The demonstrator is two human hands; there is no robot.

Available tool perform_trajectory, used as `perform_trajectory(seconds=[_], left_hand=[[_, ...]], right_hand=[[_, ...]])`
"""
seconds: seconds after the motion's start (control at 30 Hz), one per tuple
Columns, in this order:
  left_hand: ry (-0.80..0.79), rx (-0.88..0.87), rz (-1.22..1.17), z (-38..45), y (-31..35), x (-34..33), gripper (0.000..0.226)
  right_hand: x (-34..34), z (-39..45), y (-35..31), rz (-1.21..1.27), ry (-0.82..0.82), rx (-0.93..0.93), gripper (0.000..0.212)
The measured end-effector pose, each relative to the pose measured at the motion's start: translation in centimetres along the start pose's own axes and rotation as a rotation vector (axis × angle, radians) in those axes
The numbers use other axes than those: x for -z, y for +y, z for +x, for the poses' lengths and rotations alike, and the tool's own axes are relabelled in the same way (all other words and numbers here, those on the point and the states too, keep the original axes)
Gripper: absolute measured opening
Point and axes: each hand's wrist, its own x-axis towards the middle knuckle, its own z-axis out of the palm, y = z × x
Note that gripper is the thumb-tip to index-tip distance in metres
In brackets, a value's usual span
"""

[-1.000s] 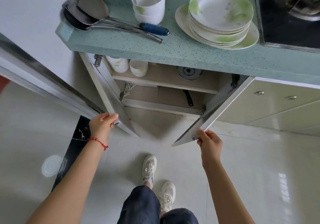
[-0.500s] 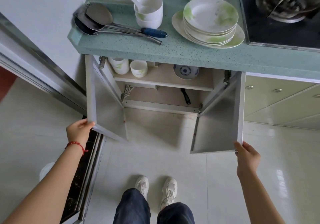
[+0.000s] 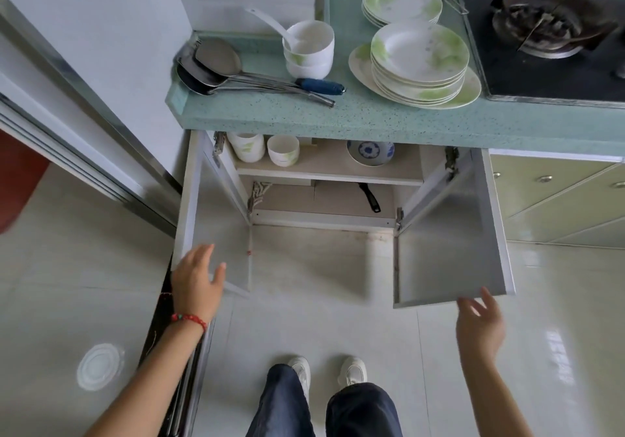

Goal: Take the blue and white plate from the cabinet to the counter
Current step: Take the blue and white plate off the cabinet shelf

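Speckled green counter (image 3: 355,122) tops open cabinet (image 3: 324,172); left hand (image 3: 196,284), right hand (image 3: 480,328) spread empty.

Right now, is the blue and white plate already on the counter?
No, the blue and white plate sits on the cabinet's upper shelf, under the counter.

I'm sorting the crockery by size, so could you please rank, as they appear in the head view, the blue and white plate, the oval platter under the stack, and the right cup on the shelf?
1. oval platter
2. blue and white plate, partly hidden
3. right cup
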Motion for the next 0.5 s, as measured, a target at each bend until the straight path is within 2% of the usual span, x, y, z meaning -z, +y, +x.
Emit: perform_trajectory(seconds=[0.13,0.27,0.37,0.5], left_hand=[[-0.167,-0.185,0.028,-0.7,4.2,-1.1,0.04],[-0.26,-0.318,0.115,-0.6,8.4,-2.6,0.049],[-0.296,-0.359,0.171,-0.2,10.7,-4.0,0.05],[-0.349,-0.335,0.205,1.0,13.4,-6.8,0.05]], right_hand=[[-2.1,-3.3,-1.4,-0.156,-0.199,0.255,0.042],[-3.3,-3.1,-2.5,-0.349,-0.336,0.475,0.044],[-3.9,-1.5,-3.1,-0.464,-0.382,0.593,0.045],[-4.9,2.0,-3.0,-0.531,-0.415,0.654,0.045]])
